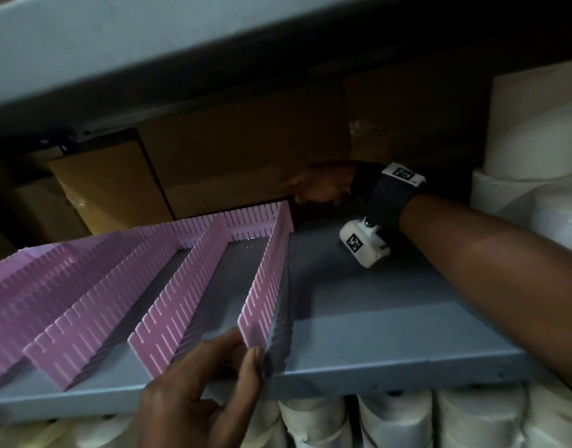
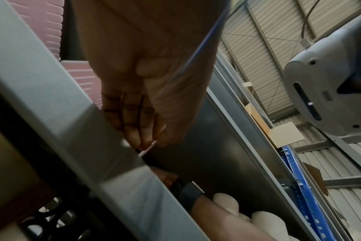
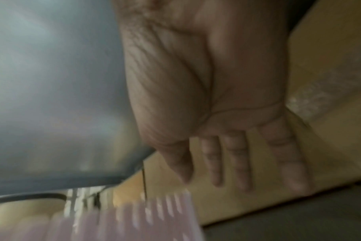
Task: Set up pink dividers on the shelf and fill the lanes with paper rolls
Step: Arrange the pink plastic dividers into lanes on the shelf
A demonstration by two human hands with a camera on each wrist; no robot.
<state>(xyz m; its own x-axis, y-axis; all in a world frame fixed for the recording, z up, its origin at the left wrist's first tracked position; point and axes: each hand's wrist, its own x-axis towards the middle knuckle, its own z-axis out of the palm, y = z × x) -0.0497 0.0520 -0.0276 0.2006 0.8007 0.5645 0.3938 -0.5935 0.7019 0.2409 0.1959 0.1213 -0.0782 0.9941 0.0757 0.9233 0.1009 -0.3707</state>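
I am still on the first step, putting up the pink dividers (image 1: 168,286) on the grey shelf (image 1: 391,324). They stand in a row on the left part of the shelf, joined to a cross strip at the back. My left hand (image 1: 197,383) pinches the near end of the last divider (image 1: 268,286), thumb on one side and fingers on the other, right at the shelf's front edge. My right hand (image 1: 323,185) reaches to the back, just beside the far end of that strip, with its fingers straight and nothing in its grip. No lane has a paper roll in it yet. The paper rolls (image 1: 536,130) wait on the right and on the shelf below. Next I think I must hold the last divider straight and press its far end into a slot, gently, so the thin pieces do not pop apart.
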